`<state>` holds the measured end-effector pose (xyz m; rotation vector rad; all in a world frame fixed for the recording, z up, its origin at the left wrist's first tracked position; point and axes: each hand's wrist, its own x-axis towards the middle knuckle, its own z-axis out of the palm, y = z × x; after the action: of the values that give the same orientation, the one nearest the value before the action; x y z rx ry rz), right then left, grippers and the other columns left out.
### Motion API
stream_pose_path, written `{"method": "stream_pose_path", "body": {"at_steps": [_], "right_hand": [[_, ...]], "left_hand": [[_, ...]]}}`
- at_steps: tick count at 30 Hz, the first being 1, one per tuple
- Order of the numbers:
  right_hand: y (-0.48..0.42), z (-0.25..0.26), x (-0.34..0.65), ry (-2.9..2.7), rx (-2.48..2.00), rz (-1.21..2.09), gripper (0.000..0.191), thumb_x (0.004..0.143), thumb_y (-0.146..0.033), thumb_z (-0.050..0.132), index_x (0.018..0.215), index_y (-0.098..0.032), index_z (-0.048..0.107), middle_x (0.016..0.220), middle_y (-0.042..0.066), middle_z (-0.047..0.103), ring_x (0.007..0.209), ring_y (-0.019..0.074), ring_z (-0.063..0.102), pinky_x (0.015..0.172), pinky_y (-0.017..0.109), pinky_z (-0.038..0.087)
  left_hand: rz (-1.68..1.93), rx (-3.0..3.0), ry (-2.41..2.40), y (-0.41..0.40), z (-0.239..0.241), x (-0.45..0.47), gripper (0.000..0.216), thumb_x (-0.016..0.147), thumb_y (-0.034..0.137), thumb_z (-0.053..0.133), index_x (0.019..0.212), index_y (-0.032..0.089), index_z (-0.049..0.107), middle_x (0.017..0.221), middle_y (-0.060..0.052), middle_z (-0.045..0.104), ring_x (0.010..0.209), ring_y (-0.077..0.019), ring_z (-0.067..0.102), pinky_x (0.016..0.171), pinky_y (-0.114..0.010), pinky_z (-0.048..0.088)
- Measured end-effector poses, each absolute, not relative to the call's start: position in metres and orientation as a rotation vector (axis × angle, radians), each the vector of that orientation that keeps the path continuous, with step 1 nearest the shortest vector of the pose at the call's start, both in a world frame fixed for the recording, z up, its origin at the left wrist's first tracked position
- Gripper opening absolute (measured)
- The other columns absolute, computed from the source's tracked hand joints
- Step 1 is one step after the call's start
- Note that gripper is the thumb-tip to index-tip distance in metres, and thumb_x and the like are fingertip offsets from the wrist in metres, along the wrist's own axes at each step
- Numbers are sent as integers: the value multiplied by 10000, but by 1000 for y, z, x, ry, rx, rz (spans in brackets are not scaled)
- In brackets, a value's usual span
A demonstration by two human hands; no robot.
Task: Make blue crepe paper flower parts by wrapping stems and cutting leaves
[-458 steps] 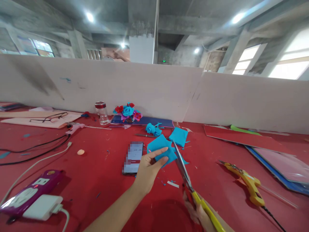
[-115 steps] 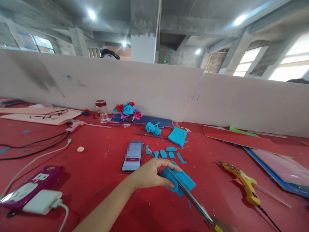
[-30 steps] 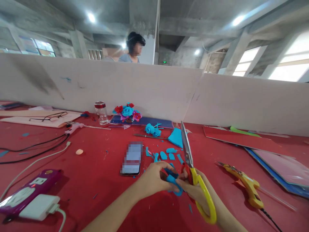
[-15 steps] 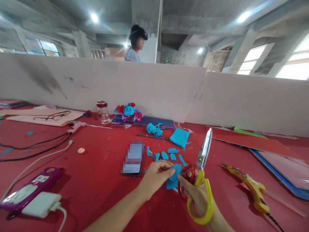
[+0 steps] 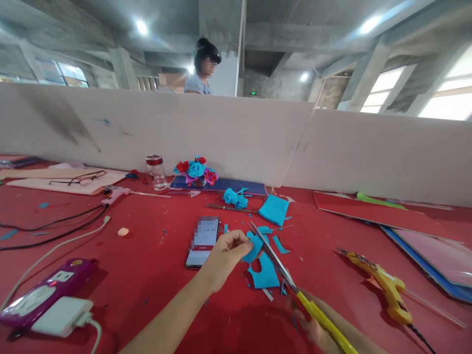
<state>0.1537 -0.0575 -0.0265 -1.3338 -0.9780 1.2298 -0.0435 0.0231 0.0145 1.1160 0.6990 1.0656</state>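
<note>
Between the fingertips of my left hand (image 5: 233, 248) is a small blue paper piece (image 5: 252, 249), pinched at its left side. My right hand (image 5: 313, 319) is closed around the yellow handles of a pair of scissors (image 5: 278, 263). The blades reach up and left to the right edge of the pinched piece. Below it on the table lies a larger blue paper sheet (image 5: 266, 275) with a curved notch cut out. A blue strip (image 5: 280, 244) and other cut bits lie just beyond the blades.
A phone (image 5: 204, 238) lies left of the hands. Farther back are blue paper roses (image 5: 236, 197), folded blue paper (image 5: 274, 210), a flower arrangement (image 5: 197, 171) and a jar (image 5: 157, 172). A yellow glue gun (image 5: 383, 285) rests right; a purple power strip (image 5: 47, 295) lies left. A person (image 5: 202, 69) is behind the partition.
The scissors have swung from pointing upward to lying across toward the left, their blades now at the pinched paper. The larger notched sheet now lies apart on the table. My left hand has risen slightly.
</note>
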Motion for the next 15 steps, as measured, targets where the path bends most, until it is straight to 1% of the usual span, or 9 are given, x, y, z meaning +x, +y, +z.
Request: {"method": "stream_pose_path", "body": {"at_steps": [2,3,5,7,9,10,12,14,15], "right_hand": [[-65,-27,150,-805,-1341,1303,264,641,-542,639,623,-279,658,695,60,659,657,208,622,614,305,520],[-68,-28,150,-776,-1351,1326,244,642,-522,644,620,-280,662,683,53,654,646,199,620,618,295,519],[-70,-34,153,-792,-1377,1364,249,659,-512,634,611,-270,667,622,38,623,574,175,600,552,267,506],[-69,-42,159,-842,-1392,1397,297,682,-538,606,606,-257,666,533,18,559,469,155,550,437,245,463],[-66,-50,163,-865,-1394,1402,319,699,-547,592,603,-251,660,496,8,522,421,143,517,382,231,428],[-64,-53,165,-864,-1396,1398,310,708,-536,590,605,-252,660,506,11,530,429,140,524,390,226,433],[-61,-59,166,-857,-1401,1395,296,726,-507,580,589,-255,651,557,25,572,498,147,572,466,231,479],[-60,-65,168,-922,-1411,1318,313,739,-513,555,573,-261,641,599,36,608,570,175,615,550,265,518],[-60,-67,168,-978,-1411,1256,315,723,-535,562,573,-268,637,607,37,621,594,197,630,578,289,530]], "left_hand": [[1060,1106,701,23,15,-44,238,736,307,640,609,164,497,581,37,521,603,-97,541,636,-235,399],[1060,1096,684,23,16,-43,238,734,302,641,606,164,495,580,40,519,588,-89,530,645,-239,407],[1058,1075,650,22,18,-43,247,723,290,649,591,165,480,565,54,500,551,-72,499,671,-251,425],[1060,1059,640,21,20,-43,269,704,288,659,575,170,455,545,69,474,517,-61,470,685,-266,442],[1056,1060,652,21,22,-43,284,686,301,663,566,175,438,532,75,465,505,-64,472,685,-278,453],[1054,1068,667,20,23,-43,289,678,309,663,564,178,432,527,75,463,508,-71,483,679,-280,453],[1053,1105,717,20,23,-43,289,668,317,656,563,182,424,524,70,462,528,-88,514,663,-276,448],[1051,1152,786,20,23,-43,285,665,319,648,563,185,418,537,60,472,562,-107,542,650,-270,440],[1048,1173,816,20,23,-43,282,666,320,642,563,185,416,545,54,479,577,-115,552,644,-269,437]]}}
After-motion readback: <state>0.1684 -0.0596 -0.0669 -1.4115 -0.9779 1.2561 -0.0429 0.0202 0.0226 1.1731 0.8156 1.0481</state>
